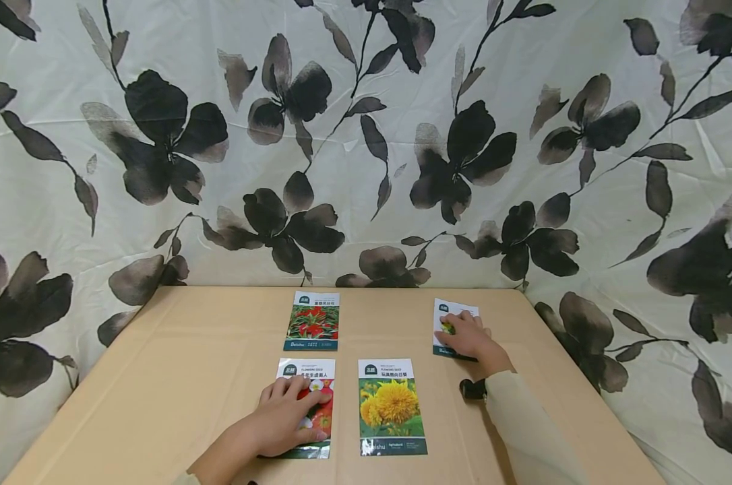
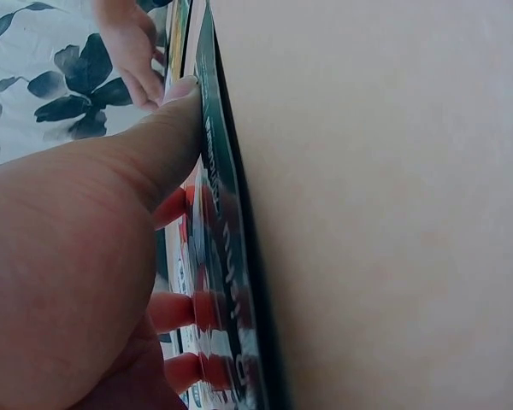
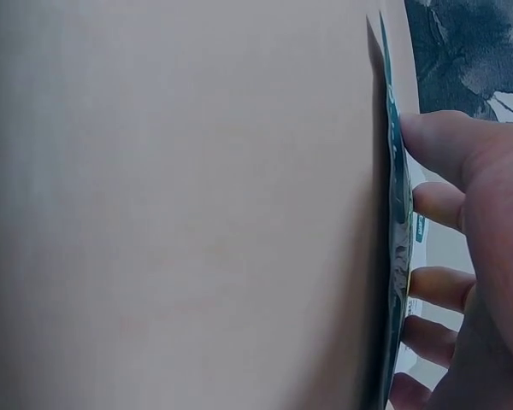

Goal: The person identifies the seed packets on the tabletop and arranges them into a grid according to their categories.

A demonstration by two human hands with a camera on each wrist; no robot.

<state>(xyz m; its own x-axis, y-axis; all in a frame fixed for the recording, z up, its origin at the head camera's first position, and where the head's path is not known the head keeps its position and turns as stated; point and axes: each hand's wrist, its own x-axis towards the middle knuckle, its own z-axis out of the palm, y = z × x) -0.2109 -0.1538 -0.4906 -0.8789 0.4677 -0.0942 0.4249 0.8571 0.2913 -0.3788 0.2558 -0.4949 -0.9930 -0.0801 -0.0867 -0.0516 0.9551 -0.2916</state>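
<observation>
In the head view, my left hand (image 1: 275, 417) rests on a seed packet with red and white flowers (image 1: 323, 420) at the near left. The left wrist view shows its thumb and fingertips touching the packet's face, close to the dark lower band (image 2: 225, 213). At the back right, my right hand (image 1: 472, 337) lies over another seed packet (image 1: 451, 306) and hides most of its picture. In the right wrist view, thumb and spread fingertips touch this thin packet (image 3: 396, 188), whose lower corner lifts slightly off the table.
A seed packet with a yellow flower (image 1: 396, 407) lies between the hands, near the front. Behind the left hand is a packet with red blossoms (image 1: 311, 322). All are on a light wood-coloured table (image 1: 190, 350), with a floral curtain (image 1: 366, 155) at its back edge.
</observation>
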